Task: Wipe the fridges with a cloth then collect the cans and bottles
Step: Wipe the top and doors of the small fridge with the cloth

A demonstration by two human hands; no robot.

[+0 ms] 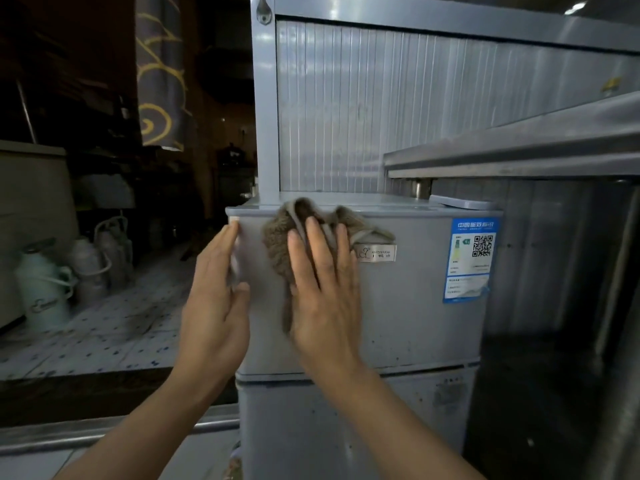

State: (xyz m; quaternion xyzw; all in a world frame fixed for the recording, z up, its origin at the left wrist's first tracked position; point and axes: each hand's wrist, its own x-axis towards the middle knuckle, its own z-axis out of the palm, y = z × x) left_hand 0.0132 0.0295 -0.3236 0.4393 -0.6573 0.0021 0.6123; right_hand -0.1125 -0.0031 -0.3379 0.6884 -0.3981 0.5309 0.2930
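Cloth [277,244] partly hidden — right hand [322,289] covers it.

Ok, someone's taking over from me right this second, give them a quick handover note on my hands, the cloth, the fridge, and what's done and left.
Left hand: open, fingers straight, braced on the left edge of the upper door of the fridge.
Right hand: open, flat, pressing the cloth against that door near its top.
Cloth: brown, bunched, partly over the door's top edge, left of the badge and the blue label.
Done: wiping has started on the upper door; how much is clean can't be told.
Left: the lower door, which shows marks, any other fridges, then the cans and bottles, none of which are clearly in view.
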